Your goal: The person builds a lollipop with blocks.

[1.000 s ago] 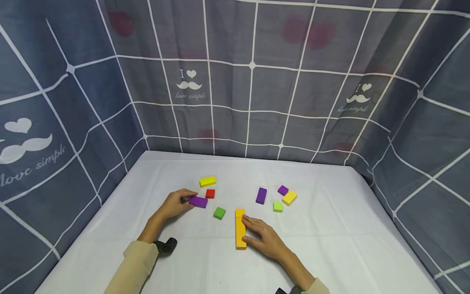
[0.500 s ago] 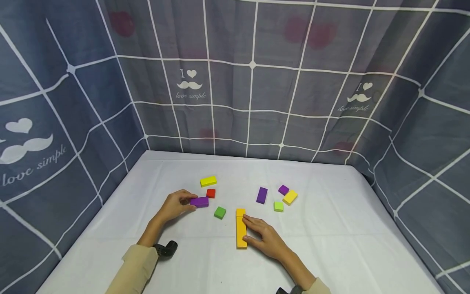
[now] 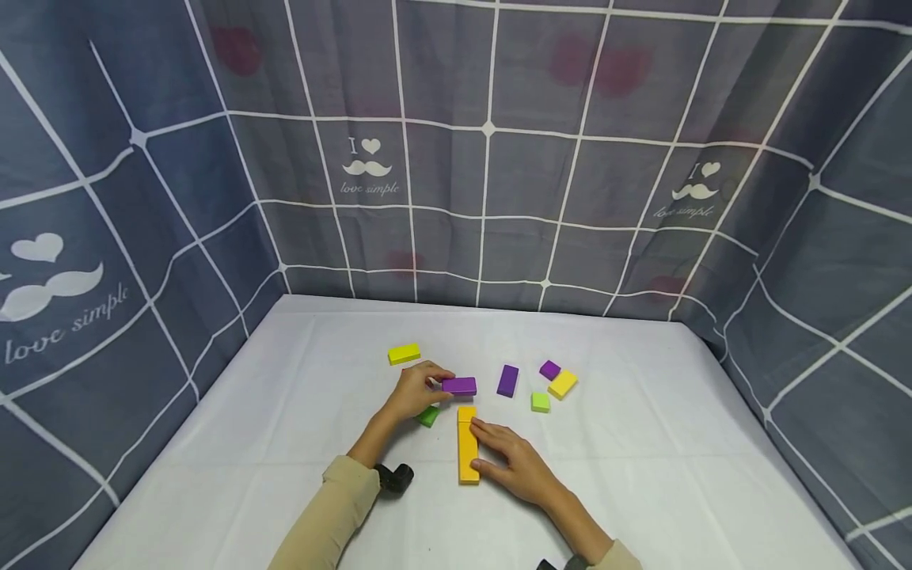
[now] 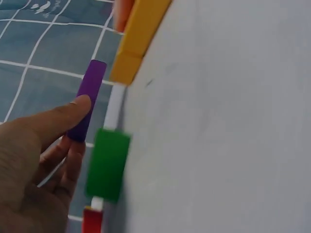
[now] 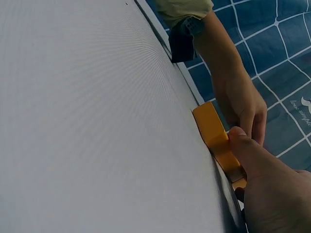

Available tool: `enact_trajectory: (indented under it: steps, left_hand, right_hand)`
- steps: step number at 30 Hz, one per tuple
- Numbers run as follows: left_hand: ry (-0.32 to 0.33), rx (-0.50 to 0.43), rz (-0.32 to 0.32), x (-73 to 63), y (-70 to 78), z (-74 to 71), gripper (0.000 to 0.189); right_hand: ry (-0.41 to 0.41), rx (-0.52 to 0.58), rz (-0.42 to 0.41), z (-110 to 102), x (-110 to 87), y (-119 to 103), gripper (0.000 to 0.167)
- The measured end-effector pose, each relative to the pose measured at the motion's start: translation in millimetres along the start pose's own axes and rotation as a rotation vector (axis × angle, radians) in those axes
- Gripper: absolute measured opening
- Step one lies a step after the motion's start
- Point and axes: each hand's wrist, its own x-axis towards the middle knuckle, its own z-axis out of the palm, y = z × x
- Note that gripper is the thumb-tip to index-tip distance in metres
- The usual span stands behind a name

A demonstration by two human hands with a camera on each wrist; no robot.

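My left hand [image 3: 416, 389] pinches a purple block [image 3: 459, 386] between thumb and fingers, held above the white table; the left wrist view shows the thumb on the face of this purple block [image 4: 88, 104]. Beneath and beside that hand lies a green block [image 3: 427, 416], partly covered. A red block [image 4: 92, 221] appears only in the left wrist view. My right hand [image 3: 516, 463] rests against the right side of a long orange block [image 3: 467, 455], fingertips and thumb touching it. A short orange block [image 3: 466, 413] stands end to end with it at the far end.
At the back left lies a yellow block [image 3: 404, 354]. To the right are another purple block [image 3: 507, 381], a light green block [image 3: 540, 402], a small purple block [image 3: 549, 370] and a second yellow block [image 3: 563, 385]. Grey checked curtains [image 3: 449, 158] surround the table [image 3: 677, 443].
My left hand has lifted the purple block from beside the red one and carried it right, to behind the orange blocks. The right hand stays in place.
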Motion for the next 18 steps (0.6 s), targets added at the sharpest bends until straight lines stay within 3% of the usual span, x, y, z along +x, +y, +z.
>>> enact_trajectory:
  steps: [7,18]
  left_hand:
    - [-0.080,0.025,-0.083,-1.5,2.6,12.5,0.033]
    - [-0.123,0.002,-0.108,-6.3,0.3,13.4,0.042]
  right_hand:
    - [0.010,0.000,-0.011,0.2,0.0,-0.7,0.057]
    - [0.002,0.000,-0.006,0.6,-1.0,1.2,0.058]
